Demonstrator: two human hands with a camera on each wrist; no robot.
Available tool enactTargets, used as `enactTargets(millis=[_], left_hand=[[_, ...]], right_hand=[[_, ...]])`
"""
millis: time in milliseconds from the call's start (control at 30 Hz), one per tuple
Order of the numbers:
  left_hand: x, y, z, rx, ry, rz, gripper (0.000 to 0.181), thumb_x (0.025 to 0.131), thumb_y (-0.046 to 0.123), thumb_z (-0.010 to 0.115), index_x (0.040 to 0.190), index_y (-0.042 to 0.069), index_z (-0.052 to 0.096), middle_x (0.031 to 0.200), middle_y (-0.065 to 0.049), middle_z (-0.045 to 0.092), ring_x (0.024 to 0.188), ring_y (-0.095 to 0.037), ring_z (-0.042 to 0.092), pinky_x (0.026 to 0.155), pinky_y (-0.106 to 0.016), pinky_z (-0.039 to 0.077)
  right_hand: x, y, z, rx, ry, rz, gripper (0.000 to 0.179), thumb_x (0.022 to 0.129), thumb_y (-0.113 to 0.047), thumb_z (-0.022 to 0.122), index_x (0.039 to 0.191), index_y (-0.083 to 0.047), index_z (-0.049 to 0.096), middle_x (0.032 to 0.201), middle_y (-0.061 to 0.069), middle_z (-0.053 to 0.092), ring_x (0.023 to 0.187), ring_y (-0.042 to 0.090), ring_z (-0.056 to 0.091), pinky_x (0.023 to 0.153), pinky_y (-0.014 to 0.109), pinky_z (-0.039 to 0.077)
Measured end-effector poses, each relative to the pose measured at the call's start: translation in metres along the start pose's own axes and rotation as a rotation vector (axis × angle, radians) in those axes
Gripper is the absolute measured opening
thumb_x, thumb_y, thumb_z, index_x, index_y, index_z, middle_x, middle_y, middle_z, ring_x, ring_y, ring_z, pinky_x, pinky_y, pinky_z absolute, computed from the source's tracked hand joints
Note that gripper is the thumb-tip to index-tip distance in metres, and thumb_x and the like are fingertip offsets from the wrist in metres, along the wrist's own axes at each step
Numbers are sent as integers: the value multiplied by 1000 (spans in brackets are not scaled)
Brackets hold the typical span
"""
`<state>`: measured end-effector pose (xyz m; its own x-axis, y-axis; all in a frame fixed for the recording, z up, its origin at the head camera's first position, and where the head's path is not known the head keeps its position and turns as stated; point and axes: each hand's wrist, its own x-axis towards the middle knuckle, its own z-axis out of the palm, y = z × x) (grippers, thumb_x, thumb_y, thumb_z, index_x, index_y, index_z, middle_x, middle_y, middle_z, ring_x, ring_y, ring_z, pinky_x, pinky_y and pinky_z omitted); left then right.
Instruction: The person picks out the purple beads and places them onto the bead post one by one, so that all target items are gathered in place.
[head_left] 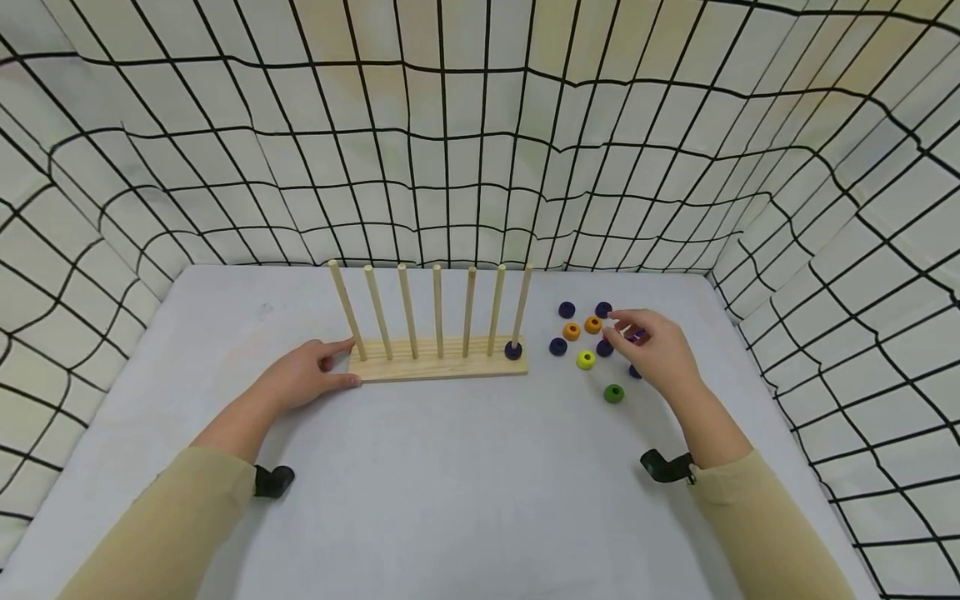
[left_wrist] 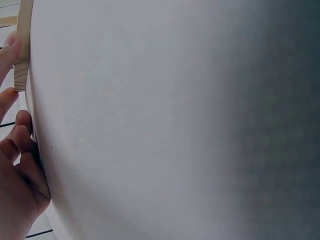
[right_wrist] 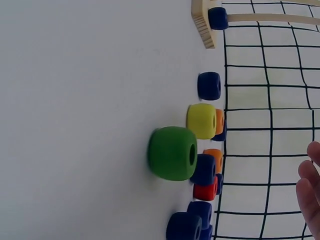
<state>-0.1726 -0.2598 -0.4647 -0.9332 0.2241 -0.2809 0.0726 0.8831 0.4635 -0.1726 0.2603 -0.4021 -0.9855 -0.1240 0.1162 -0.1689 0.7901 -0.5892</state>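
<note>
A wooden stand [head_left: 442, 367] with a row of upright pegs lies across the table. One dark blue bead [head_left: 513, 352] sits at the foot of its rightmost peg. At the stand's left end, my left hand [head_left: 300, 377] grips the base, thumb at the near corner and index finger at the far one. My right hand [head_left: 651, 346] hovers over loose beads at the right, its fingers loosely bent and holding nothing. Below it lie a green bead [right_wrist: 167, 153], a yellow bead [right_wrist: 200, 121], a red bead [right_wrist: 205, 192], orange beads [head_left: 572, 332] and several dark blue ones, some partly hidden by the hand.
White cloth covers the table [head_left: 450, 483]. Black netting [head_left: 465, 158] over white sheeting rises behind it and along both sides. A black wrist mount [head_left: 666, 467] sticks out from the right sleeve, another [head_left: 274, 482] from the left.
</note>
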Motion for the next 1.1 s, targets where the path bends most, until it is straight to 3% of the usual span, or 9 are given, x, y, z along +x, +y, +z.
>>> enactTargets(millis=[200, 1100], left_hand=[[0, 1, -1, 7, -4, 0, 86, 85, 59, 69, 153, 14, 40, 89, -7, 45, 79, -22, 42, 67, -37, 32], [-2, 4, -3, -6, -13, -15, 84, 87, 55, 69, 154, 16, 38, 88, -8, 44, 78, -22, 41, 66, -37, 31]], right_hand=[[-5, 9, 1, -27, 1, -17, 40, 97, -39, 64, 127, -13, 67, 107, 5, 65, 91, 24, 59, 78, 40, 50], [-25, 47, -12, -119, -26, 42, 46, 98, -44, 60, 129, -9, 65, 111, 9, 65, 99, 28, 59, 79, 44, 48]])
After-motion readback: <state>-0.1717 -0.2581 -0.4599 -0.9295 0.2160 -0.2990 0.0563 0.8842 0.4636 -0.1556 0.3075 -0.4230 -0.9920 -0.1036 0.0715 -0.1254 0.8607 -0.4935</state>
